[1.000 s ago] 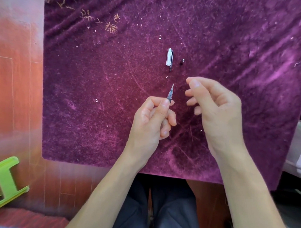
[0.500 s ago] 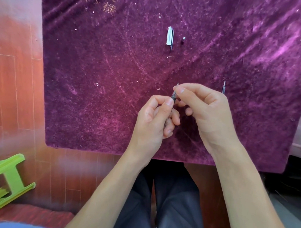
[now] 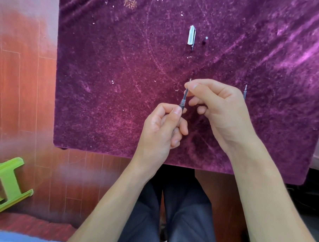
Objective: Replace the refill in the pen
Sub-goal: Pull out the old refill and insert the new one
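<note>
The left hand (image 3: 161, 132) holds a thin dark grey pen refill with a pointed metal tip (image 3: 183, 99) above the fuzzy purple cloth (image 3: 120, 82) that covers the table; the thumb and first finger are pinched tight on the lower part of the refill, and the other fingers are curled in under it; the refill stands tilted, with its tip pointing up and away from the person. The right hand (image 3: 221, 112) is close beside the left one; its thumb and first finger are closed on the top part of the same refill, just under the tip, and its other fingers are bent loosely; so both hands have hold of the one refill, and the two hands almost touch.

A second thin grey refill (image 3: 244, 92) pokes out from behind the right hand, on the far right side of it; most of it is hidden, so I cannot tell how it lies.

Farther up on the cloth lies a small clear and white plastic pen cap with a clip (image 3: 191, 36); just beside it, to the right, is a tiny dark bit with a pale end (image 3: 205, 40), and the two do not touch.

A bright green plastic stool (image 3: 4, 185) sits on the reddish brown wooden floor (image 3: 19, 89) at the lower left; the person's dark trousers (image 3: 178, 213) show below the table edge.
</note>
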